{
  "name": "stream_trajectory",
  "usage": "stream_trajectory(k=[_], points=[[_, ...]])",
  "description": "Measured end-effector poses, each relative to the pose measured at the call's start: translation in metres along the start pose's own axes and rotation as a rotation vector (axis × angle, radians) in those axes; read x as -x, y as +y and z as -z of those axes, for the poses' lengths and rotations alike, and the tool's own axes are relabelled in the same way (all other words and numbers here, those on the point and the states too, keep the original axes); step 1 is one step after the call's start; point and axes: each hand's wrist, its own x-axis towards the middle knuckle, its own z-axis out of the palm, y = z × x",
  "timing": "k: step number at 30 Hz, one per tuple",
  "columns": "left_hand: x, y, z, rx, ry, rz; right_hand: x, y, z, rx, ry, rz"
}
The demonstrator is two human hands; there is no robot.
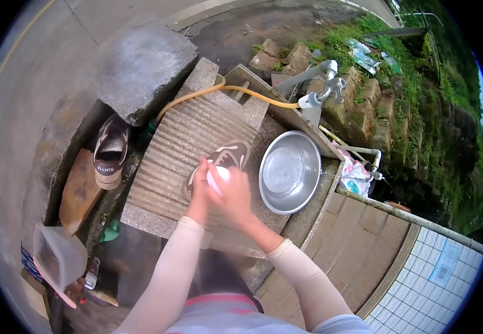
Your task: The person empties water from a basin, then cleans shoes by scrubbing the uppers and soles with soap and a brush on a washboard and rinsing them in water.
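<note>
My left hand (201, 182) and my right hand (236, 195) are closed together around a smooth, pinkish-white rounded object (219, 175). It looks like a bar of soap, but the fingers cover part of it. Directly below them a brown shoe (235, 154) with pale trim lies on a ridged stone washboard (166, 161); my hands hide its middle. Right of the hands, a shiny metal basin (290, 192) sits tilted in the stone trough. A second dark shoe (110, 153) stands off to the left, on a ledge beside the washboard.
A tap (329, 92) with an orange hose (227, 88) rises behind the trough. A large stone slab (147, 67) lies at the upper left, and a clear plastic container (57, 253) at the lower left. A metal pipe (408, 214) and white tiles (420, 278) border the right.
</note>
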Motion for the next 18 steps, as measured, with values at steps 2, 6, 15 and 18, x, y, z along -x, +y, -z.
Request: stream_trajectory(k=[2,6,15,18], points=[[-0.004,-0.003,-0.015,-0.034,0.21,-0.085,-0.011,0.026,-0.028,0.083,0.129,0.103],[-0.003,0.0,-0.031,-0.091,0.209,-0.093,-0.1,0.068,-0.05,0.23,0.061,-0.168],[-0.001,0.005,-0.02,-0.146,0.215,-0.091,-0.016,0.024,-0.036,-0.113,0.221,-0.056],[-0.002,0.002,-0.035,-0.122,0.192,-0.08,-0.082,0.07,-0.057,0.096,0.215,-0.123]])
